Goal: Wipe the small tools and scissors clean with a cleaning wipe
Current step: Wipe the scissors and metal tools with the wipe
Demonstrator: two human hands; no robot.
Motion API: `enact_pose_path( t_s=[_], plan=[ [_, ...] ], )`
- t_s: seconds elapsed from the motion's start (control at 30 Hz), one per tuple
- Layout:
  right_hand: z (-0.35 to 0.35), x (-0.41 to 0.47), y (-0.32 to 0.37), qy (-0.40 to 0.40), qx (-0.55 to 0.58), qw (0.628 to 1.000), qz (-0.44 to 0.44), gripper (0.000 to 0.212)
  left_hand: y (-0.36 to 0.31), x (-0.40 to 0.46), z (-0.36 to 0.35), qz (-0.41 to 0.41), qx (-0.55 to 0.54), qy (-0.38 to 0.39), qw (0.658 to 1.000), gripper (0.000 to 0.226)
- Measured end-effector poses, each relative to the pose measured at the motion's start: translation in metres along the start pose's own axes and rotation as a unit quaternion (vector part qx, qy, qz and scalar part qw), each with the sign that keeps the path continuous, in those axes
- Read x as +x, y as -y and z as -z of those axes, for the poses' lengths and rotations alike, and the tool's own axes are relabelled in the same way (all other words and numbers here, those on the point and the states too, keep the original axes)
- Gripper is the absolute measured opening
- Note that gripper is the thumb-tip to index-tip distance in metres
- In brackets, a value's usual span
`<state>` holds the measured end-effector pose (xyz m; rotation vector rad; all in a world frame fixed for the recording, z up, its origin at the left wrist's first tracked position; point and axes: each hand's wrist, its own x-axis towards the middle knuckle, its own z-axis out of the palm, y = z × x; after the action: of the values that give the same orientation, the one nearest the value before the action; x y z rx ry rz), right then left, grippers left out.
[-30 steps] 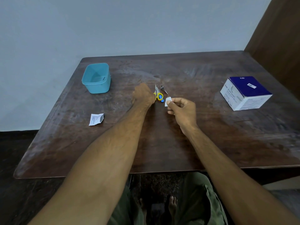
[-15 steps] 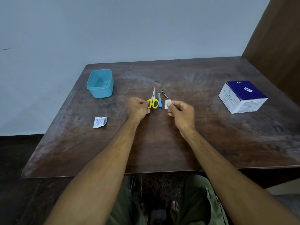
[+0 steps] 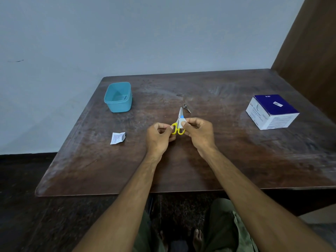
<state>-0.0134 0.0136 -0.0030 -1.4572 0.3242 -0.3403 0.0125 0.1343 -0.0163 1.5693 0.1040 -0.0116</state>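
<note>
Legs: the person sits at the near edge of the bench, bare feet on the floor below, both forearms reaching forward over the wood.
Left hand: its fingers are curled around the yellow handle loops of the scissors, seemingly to hold them steady with the blades pointing away.
Right hand: thumb and fingertips pinch a small white cleaning wipe against the scissors just above the handles, likely the start of a stroke along the blades.
Scissors: held close above the middle of the bench, between the two hands.
Blue tool: only a small patch shows at the blades; whether it lies on the bench cannot be told.
Metal tool: lies just beyond the scissor tips, not yet picked up.
Torn wrapper: lies left of the hands, apart from them, probably the wipe's packet.
Teal tub: open-topped, far left; it looks empty.
Blue and white box: closed, far right, contents hidden.
</note>
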Motion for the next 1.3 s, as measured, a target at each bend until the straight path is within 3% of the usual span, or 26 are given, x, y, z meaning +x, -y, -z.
enact_pose_path(
  t_s=[0.23, 0.4, 0.53, 0.67, 0.77, 0.93, 1.3],
  plan=[
    [0.003, -0.009, -0.010, 0.007, -0.005, 1.000, -0.001, 0.006, -0.006, -0.011, 0.013, 0.037, -0.055, 0.112, 0.992, 0.020],
    [0.008, -0.015, -0.008, 0.020, -0.035, 0.999, 0.019, 0.011, -0.003, -0.018, 0.015, 0.005, -0.050, 0.114, 0.992, 0.013],
    [0.016, -0.001, 0.002, -0.013, -0.127, 0.985, 0.114, 0.010, -0.002, -0.020, 0.015, -0.013, -0.057, 0.101, 0.993, 0.013],
    [0.017, 0.013, 0.011, -0.038, -0.275, 0.929, 0.245, 0.009, -0.001, -0.020, 0.013, -0.011, -0.066, 0.094, 0.993, 0.012],
    [0.009, 0.016, 0.015, 0.014, -0.364, 0.876, 0.317, 0.021, 0.000, -0.020, 0.013, -0.010, -0.069, 0.096, 0.993, 0.011],
    [0.003, 0.003, 0.006, 0.102, -0.454, 0.815, 0.347, 0.024, 0.001, -0.018, 0.014, -0.012, -0.092, 0.086, 0.992, 0.011],
    [-0.005, 0.017, 0.022, 0.091, -0.541, 0.758, 0.353, 0.022, 0.003, -0.017, 0.014, -0.018, -0.079, 0.092, 0.993, 0.012]
  ],
)
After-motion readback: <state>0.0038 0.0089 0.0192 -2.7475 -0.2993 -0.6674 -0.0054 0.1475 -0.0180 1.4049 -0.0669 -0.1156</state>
